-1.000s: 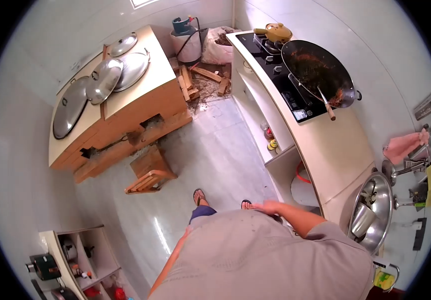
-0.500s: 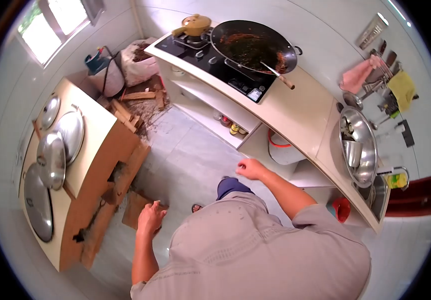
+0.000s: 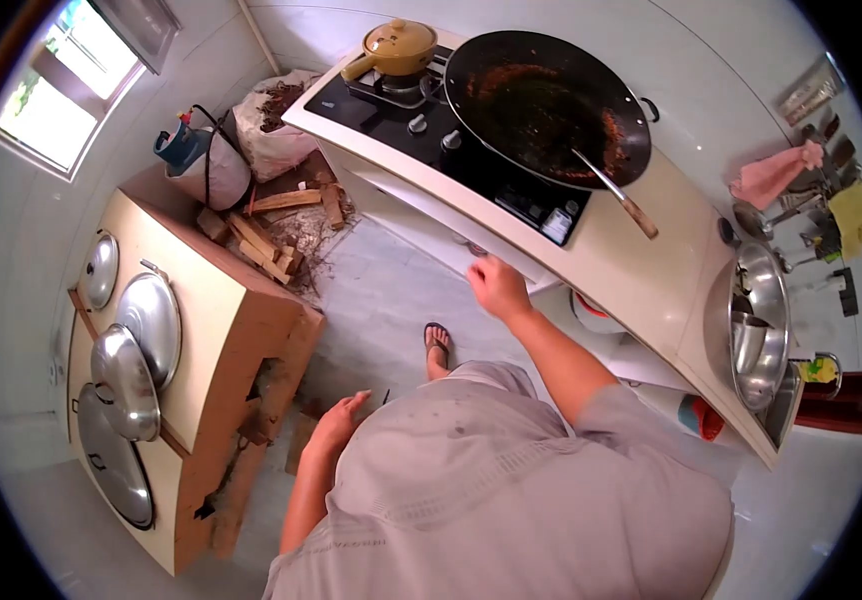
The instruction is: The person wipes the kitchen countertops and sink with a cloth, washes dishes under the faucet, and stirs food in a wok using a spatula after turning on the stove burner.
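My right hand (image 3: 498, 287) is raised near the front edge of the stove counter (image 3: 641, 285), its fingers curled; whether anything is inside is hidden. Low by my waist, my left hand (image 3: 339, 420) has its fingers loosely extended and holds nothing. On the black gas stove (image 3: 431, 120) a large dark wok (image 3: 511, 100) holds dark liquid with reddish bits around its side. A spatula with a wooden handle (image 3: 639, 216) leans over the wok's rim. Beside the wok stands a yellow lidded pot (image 3: 400, 46). Neither hand touches the wok or the pot.
Metal lids (image 3: 127, 385) lie on the brick stove's top (image 3: 201, 300) at left. Firewood (image 3: 256, 245), a sack (image 3: 271, 130) and a gas cylinder (image 3: 184, 148) stand in the corner. A metal basin (image 3: 771, 290) is at right, below hanging utensils and cloths.
The view has swung towards the stove, which is now nearer. My right hand has risen from my waist towards the counter; my left hand came into view and now sits closer to my body.
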A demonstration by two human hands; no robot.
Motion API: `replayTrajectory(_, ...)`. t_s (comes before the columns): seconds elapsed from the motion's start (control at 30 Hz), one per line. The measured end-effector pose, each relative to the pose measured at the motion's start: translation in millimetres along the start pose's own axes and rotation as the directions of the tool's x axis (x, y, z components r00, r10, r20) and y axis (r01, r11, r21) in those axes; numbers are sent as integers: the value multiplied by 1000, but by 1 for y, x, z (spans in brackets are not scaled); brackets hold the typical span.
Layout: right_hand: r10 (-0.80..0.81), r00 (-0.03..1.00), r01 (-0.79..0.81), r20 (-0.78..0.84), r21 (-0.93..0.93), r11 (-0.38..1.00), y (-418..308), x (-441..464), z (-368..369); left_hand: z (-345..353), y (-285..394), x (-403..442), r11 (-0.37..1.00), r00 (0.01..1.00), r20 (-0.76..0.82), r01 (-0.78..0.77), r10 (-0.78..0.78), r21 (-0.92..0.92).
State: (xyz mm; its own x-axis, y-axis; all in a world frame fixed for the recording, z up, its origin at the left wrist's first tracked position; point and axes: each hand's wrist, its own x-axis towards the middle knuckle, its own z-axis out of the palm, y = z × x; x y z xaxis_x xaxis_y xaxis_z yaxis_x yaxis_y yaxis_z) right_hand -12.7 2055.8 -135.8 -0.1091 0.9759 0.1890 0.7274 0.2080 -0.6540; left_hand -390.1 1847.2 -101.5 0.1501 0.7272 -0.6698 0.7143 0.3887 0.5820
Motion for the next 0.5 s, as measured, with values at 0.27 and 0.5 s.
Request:
replayTrajectory(0.27, 611, 726, -548, -316, 272, 791, -4, 262, 58, -69, -64, 18, 966, 896, -392, 253, -211, 58)
replayTrajectory(0.5, 529, 771, -585, -355, -65, 808, 20, 299, 84, -47, -174, 51, 735, 899, -80, 299, -431, -608)
